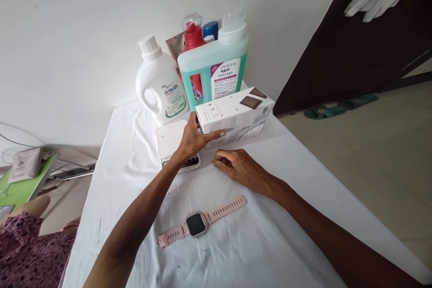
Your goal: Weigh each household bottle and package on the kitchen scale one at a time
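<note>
My left hand [195, 138] grips the left end of a long white box [232, 114], its thumb lying along the printed front. The box rests on the white tablecloth, with dark brown pictures on its top. Close in front of it, my right hand [236, 165] lies on the cloth with its fingers curled closed, and I see nothing in them. Partly behind my left wrist is a white digital scale [170, 137] with a dark button panel. Nearer to me, a pink smartwatch [196, 224] is laid flat, strap spread out, its square screen black.
Against the wall stand a white detergent bottle [165, 85], a large green liquid jug [205, 65] and a red bottle [193, 38]. At left, a person in patterned clothing [20, 252] sits by a small green table [43, 171]. Green slippers [337, 109] lie on the floor at right.
</note>
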### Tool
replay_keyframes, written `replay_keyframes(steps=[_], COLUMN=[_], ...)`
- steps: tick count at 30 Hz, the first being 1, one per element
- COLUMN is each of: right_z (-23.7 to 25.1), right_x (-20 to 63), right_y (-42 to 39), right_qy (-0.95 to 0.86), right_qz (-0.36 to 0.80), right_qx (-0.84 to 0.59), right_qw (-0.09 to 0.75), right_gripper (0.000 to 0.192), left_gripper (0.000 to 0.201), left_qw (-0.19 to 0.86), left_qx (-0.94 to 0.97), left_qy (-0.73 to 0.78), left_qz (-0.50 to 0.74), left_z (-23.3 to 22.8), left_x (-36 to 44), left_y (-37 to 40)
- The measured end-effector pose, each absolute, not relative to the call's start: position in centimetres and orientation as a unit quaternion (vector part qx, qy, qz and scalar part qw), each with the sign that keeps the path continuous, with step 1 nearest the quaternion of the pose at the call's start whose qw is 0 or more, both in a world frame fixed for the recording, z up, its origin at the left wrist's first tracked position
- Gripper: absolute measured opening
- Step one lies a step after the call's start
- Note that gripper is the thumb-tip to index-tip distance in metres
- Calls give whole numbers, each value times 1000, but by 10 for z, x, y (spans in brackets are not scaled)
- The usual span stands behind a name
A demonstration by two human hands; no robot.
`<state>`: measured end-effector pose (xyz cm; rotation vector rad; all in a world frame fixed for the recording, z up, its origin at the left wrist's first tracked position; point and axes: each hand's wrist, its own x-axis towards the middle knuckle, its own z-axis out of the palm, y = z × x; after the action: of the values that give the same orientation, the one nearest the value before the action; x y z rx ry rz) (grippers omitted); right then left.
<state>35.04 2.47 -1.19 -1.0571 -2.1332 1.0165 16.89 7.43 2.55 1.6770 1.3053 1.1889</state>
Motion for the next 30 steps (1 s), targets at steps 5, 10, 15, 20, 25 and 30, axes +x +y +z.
replay_keyframes(steps=[5, 10, 15, 20, 25, 30], right_z=[-24, -28, -30, -26, -22, -24], right_x=[350, 350, 349, 350, 350, 350], right_y=[30, 30, 31, 33, 35, 36], right_qy=[-788, -791, -789, -780, -767, -766], right_qz=[328, 307, 304, 327, 346, 349], right_qx=[-395, -394, -402, -417, -435, -430], right_qw=[340, 353, 352, 333, 320, 328], right_gripper=[23, 26, 27, 28, 31, 31], left_gripper=[67, 37, 59, 54, 49, 46], left_qw=[255, 12, -1, 156, 142, 59], left_qx=[688, 544, 496, 510, 445, 375], left_qy=[485, 543, 592, 544, 530, 555], left_qz=[476, 640, 636, 647, 708, 740], left_z=[49, 73, 82, 75, 72, 77], left_x=[140, 86, 46, 39, 46, 30], left_y=[63, 86, 136, 171, 176, 165])
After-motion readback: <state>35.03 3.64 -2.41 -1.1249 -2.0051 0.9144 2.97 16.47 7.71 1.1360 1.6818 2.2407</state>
